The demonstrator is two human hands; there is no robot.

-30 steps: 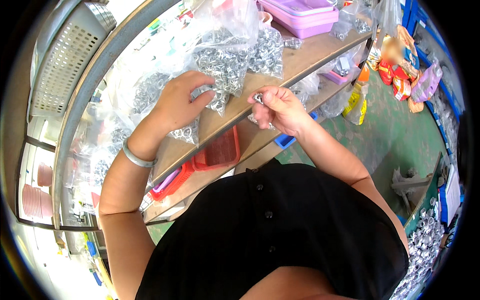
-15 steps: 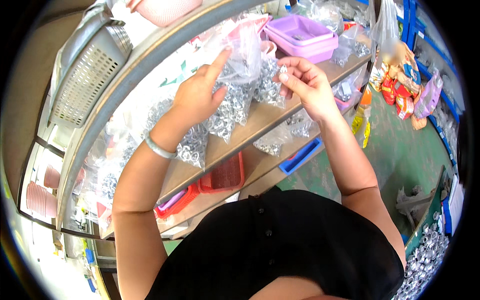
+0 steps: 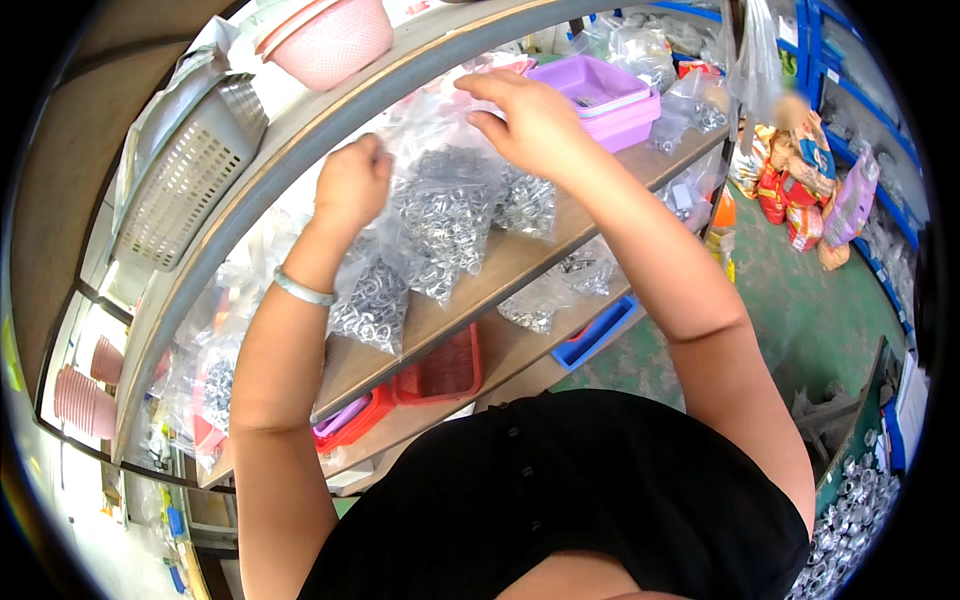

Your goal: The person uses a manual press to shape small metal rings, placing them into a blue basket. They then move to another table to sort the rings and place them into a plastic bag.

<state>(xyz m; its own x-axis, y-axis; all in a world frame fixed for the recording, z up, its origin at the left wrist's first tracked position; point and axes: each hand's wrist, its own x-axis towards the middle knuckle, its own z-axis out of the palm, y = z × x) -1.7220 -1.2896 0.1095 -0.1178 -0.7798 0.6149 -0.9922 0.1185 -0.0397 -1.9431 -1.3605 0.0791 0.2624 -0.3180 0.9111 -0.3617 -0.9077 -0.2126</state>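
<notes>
A clear plastic bag full of small silvery metal fittings sits upright on the wooden shelf in front of me. At its upper left, my left hand is closed, fingers curled at the edge of the plastic film. My right hand reaches across the bag's upper right with thumb and forefinger apart; its other fingers are partly hidden. No metal part shows in it. Similar bags of fittings stand close by: one of ring-like pieces on the left, another on the right.
Stacked purple trays stand on the shelf beyond my right hand. Pink baskets and a grey perforated basket occupy the upper shelf. Below are a red bin and a blue tray. Loose metal parts lie at lower right.
My right hand moved left to the bag's top; the small metal piece it pinched is out of sight. My left hand shifted left and curled its fingers, which were pointing.
</notes>
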